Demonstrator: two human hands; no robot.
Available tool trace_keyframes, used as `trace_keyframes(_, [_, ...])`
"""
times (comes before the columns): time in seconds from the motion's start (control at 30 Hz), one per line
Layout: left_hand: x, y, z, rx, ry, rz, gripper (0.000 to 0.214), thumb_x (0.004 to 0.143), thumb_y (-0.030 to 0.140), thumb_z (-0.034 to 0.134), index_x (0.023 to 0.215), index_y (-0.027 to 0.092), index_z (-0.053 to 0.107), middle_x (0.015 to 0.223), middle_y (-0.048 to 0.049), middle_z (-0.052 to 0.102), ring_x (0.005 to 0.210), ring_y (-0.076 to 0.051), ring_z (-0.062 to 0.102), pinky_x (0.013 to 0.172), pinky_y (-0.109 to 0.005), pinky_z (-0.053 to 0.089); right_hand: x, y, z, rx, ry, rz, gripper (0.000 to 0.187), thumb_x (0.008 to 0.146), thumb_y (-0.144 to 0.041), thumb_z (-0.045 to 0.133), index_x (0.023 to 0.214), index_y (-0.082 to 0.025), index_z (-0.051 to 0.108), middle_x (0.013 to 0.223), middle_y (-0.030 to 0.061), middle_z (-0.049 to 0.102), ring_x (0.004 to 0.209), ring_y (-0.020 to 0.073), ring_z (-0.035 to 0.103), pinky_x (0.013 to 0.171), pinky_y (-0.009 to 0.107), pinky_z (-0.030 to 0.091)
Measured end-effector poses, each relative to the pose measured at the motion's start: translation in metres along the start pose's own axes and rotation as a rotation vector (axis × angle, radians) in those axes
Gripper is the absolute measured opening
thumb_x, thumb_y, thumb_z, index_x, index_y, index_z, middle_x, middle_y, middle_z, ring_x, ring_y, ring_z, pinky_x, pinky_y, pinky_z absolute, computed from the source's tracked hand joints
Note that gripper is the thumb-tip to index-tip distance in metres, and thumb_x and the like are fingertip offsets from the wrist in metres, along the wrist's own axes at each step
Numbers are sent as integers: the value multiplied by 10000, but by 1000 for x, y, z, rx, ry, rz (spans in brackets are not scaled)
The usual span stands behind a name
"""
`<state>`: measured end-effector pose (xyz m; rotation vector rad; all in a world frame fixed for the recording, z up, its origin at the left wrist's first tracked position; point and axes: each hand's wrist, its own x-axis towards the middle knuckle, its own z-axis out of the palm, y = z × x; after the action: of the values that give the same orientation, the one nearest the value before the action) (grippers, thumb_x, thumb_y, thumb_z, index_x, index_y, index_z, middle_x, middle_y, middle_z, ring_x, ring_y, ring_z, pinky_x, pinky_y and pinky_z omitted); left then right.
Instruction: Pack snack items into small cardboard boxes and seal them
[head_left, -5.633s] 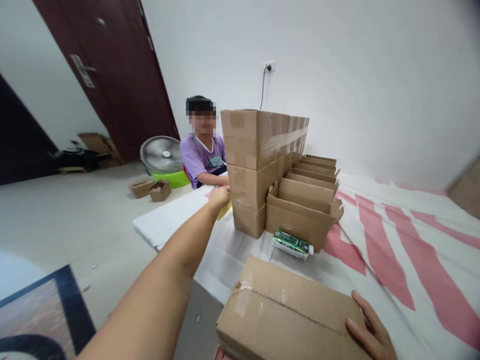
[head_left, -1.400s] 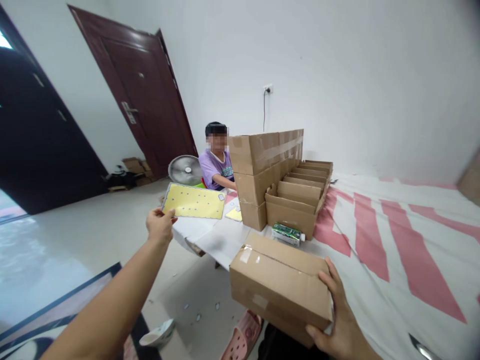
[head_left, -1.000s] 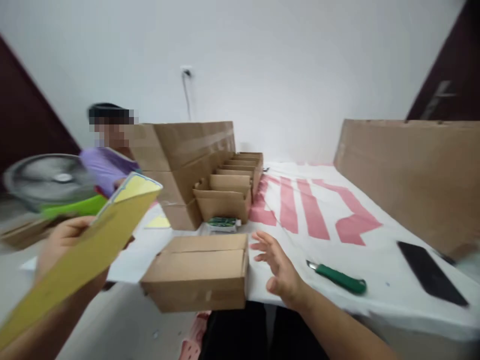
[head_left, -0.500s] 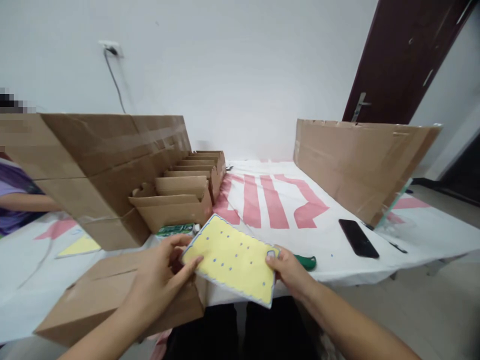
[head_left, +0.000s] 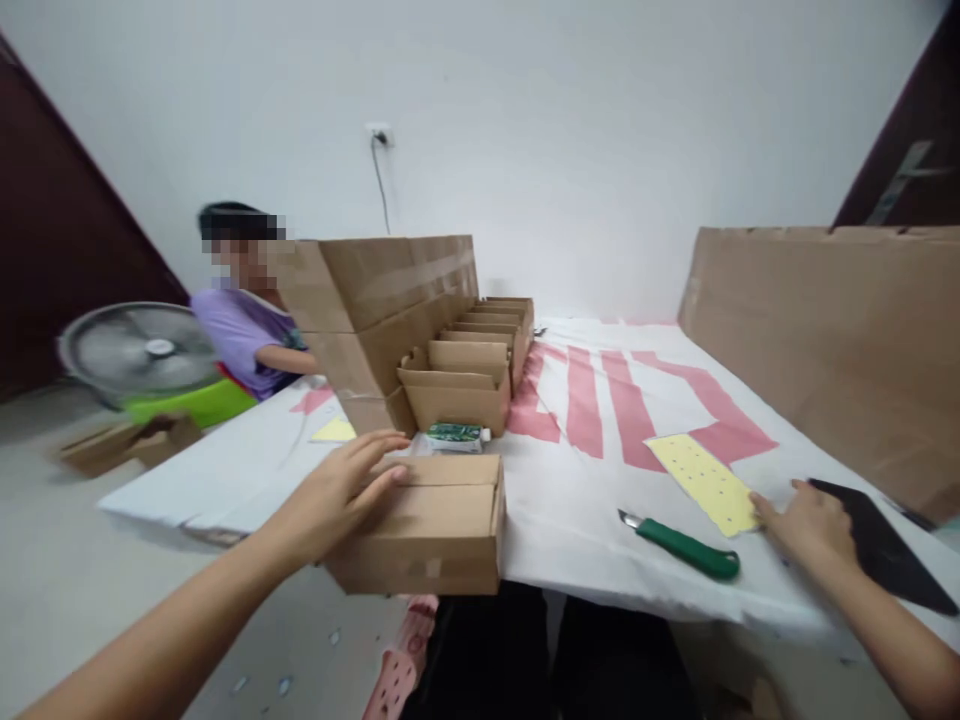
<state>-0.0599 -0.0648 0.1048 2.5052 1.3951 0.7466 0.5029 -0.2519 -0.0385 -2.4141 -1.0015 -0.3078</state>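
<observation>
My left hand lies flat with fingers stretched on the top of a closed cardboard box at the table's near edge. My right hand rests on the white and red table cover, its fingertips at the near end of a yellow dotted sheet that lies flat on the table. The right hand's fingers look loosely curled, nothing gripped in them. A green-handled knife lies between the box and the right hand.
A stack of taped boxes and a row of open cartons stand behind the box, with a small green pack in front. A black phone and a big cardboard panel are on the right. A person in purple sits at the left by a fan.
Both hands held the yellow sheet before me; now it lies on the table at the right, the left hand has gone to the box top, and the view has swung left.
</observation>
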Motion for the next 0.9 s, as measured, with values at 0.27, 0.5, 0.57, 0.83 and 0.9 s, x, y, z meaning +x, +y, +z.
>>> trace_keyframes(0.27, [-21,-49,-1,-156,-221,-154,686,703,552,572,1324,272,496,1498,-49,347,1370,-288,320,1118,-398,278,-42,-90,8,182,-525,-530,378,771,-460,541,1058,-243,658,1072,94,681,999,287,623,844,387,495])
trace_keyframes(0.5, [-27,-14,53,-624,-166,-133,659,707,444,571,1319,224,462,1555,-54,196,1415,-284,199,1158,-427,162,-58,-118,4,57,-514,-743,357,789,-231,478,1129,-233,585,1055,102,630,940,252,624,791,376,506])
trace_keyframes(0.57, [-24,-1,74,-844,-124,-139,631,680,390,568,1285,242,467,1552,-37,202,1401,-293,234,1140,-444,206,-51,-141,-14,89,-385,-772,349,835,-236,443,1168,-231,548,1092,105,601,963,247,607,785,376,510])
trace_keyframes(0.83, [-13,34,115,-1339,-217,-140,617,601,248,604,1203,291,473,1491,4,289,1318,-302,341,1079,-436,257,-70,-295,-95,165,-360,-1173,376,917,-196,338,1267,-211,473,1137,111,604,954,211,600,808,345,477])
trace_keyframes(0.9, [-13,37,112,-1388,-236,-167,636,602,231,602,1217,280,448,1436,-16,362,1249,-294,410,1039,-429,299,-79,-321,-99,92,-539,-1195,376,927,-217,326,1275,-220,468,1081,94,648,879,201,628,748,319,471])
